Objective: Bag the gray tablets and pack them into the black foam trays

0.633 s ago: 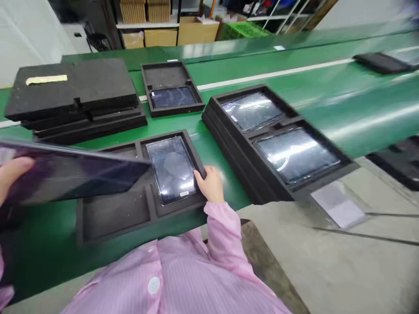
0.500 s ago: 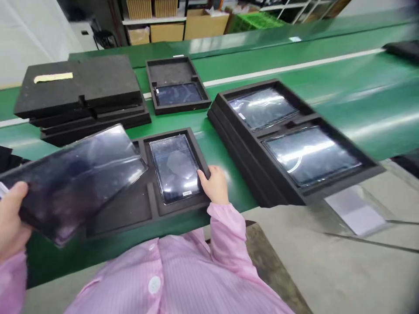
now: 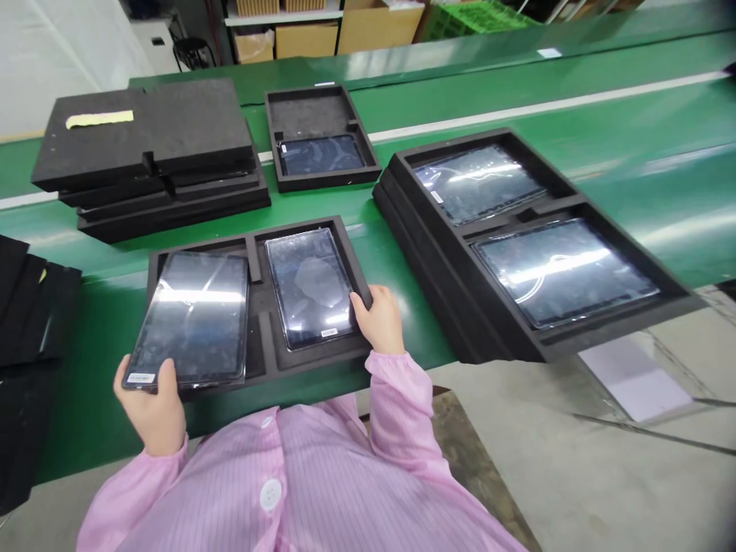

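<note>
A black foam tray (image 3: 258,310) with two pockets lies on the green belt just in front of me. My left hand (image 3: 150,405) grips the near edge of a film-wrapped tablet (image 3: 192,316) that lies over the tray's left pocket. A second tablet (image 3: 313,285) sits in the right pocket. My right hand (image 3: 379,318) is closed on the tray's right rim, beside that tablet.
A larger stacked foam tray (image 3: 402,207) with two wrapped screens stands to the right. A small tray (image 3: 313,111) holding one screen and a pile of foam lids (image 3: 143,153) lie further back. Black foam pieces (image 3: 28,307) sit at the left. The grey bench edge (image 3: 575,475) runs near me.
My left hand brought the tablet down from the left, turned it flat and laid it over the tray's left pocket. My right hand stayed on the tray's rim.
</note>
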A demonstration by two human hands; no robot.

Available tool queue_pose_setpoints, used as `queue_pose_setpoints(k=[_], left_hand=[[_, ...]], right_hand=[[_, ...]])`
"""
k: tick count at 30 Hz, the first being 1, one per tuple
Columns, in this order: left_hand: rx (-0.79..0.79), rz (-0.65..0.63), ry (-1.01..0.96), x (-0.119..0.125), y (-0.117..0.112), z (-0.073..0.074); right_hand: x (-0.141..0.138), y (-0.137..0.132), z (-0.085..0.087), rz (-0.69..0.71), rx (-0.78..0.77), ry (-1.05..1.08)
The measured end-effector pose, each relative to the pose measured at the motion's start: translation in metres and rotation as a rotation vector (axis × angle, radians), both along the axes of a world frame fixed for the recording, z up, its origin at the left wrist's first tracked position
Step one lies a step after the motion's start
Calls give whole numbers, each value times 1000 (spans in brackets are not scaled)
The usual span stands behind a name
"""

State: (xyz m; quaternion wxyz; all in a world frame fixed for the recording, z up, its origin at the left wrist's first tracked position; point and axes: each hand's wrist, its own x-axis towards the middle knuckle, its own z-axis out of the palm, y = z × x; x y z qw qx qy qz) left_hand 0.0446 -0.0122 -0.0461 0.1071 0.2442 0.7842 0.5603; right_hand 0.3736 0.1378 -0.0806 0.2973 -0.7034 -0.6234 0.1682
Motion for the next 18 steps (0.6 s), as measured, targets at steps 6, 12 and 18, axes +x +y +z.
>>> queue_pose_setpoints(k=[6, 12, 18], left_hand=[[-315, -31, 496, -20, -4, -29], [-667, -379, 710, 3, -28, -9], [-669, -86, 831, -25, -37, 13]], right_hand=[[-3, 3, 5, -32, -94, 79], [6, 8, 18, -42, -223, 284], [16, 11, 34, 49, -453, 692]])
